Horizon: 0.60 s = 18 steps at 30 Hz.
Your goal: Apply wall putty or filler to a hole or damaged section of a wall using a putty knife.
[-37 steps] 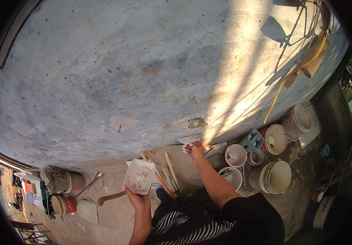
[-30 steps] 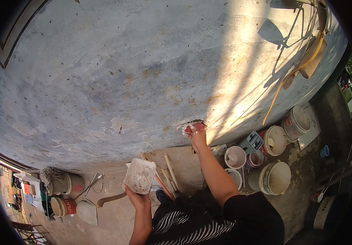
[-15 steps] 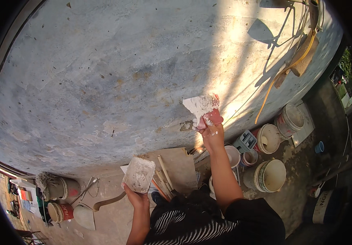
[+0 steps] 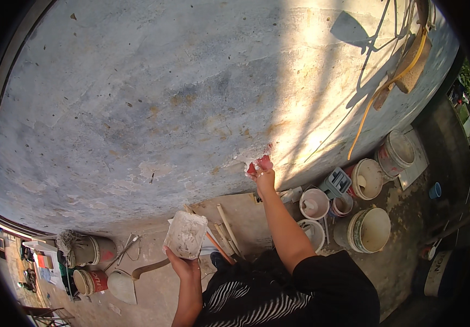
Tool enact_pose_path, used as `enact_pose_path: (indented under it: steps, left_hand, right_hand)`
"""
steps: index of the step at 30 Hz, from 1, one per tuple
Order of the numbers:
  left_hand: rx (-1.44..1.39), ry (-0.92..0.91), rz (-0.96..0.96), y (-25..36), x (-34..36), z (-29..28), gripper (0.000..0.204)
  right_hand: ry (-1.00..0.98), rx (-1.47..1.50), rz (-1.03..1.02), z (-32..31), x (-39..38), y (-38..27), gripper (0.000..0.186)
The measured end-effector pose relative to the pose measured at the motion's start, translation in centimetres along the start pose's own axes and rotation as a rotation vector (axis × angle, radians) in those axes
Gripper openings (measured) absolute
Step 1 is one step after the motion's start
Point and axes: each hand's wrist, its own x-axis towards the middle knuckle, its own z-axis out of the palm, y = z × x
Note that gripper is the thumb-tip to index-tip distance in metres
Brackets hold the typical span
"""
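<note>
My right hand [image 4: 266,180] is closed around the red handle of a putty knife [image 4: 265,162], held low against the grey, patchy wall [image 4: 191,114]. The blade lies nearly flat to the plaster, so most of it is hard to see. White filler clings around the handle and my fingers. Lower down and to the left, my left hand [image 4: 185,266] grips a rectangular tray [image 4: 173,231] from beneath at its near end. Whitish paste is smeared over the inside of the tray.
Several paint buckets [image 4: 361,231] and a grey-blue container [image 4: 335,183] stand at the right. More buckets [image 4: 90,280] and a shovel [image 4: 121,286] are at the left. Wooden strips [image 4: 229,231] lie near my feet. A yellow strap [image 4: 365,111] hangs on the wall.
My right hand has moved left and slightly down. The putty knife's blade, broadly visible before with white filler on it, now lies against the wall. The tray has stayed almost still.
</note>
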Motion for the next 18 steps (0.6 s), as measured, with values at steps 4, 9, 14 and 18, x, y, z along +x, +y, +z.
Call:
enact_pose_path:
  steps: [4, 9, 14, 18]
  left_hand:
    - [-0.014, -0.022, 0.003, 0.0, -0.2, 0.5, 0.079]
    - [-0.029, -0.012, 0.014, 0.1, -0.3, 0.0, 0.079]
    - [-0.020, -0.004, 0.008, -0.1, -0.3, -0.5, 0.079]
    - [-0.006, -0.026, -0.007, -0.5, -0.5, 0.0, 0.080]
  right_hand:
    - [0.078, -0.024, 0.082, -2.2, 0.1, 1.5, 0.020]
    - [0.092, 0.102, 0.108, -7.6, -3.3, 3.7, 0.024]
    - [0.213, -0.161, 0.377, -11.9, -4.6, 5.1, 0.020]
    - [0.126, -0.134, 0.252, -9.7, -1.4, 3.7, 0.017]
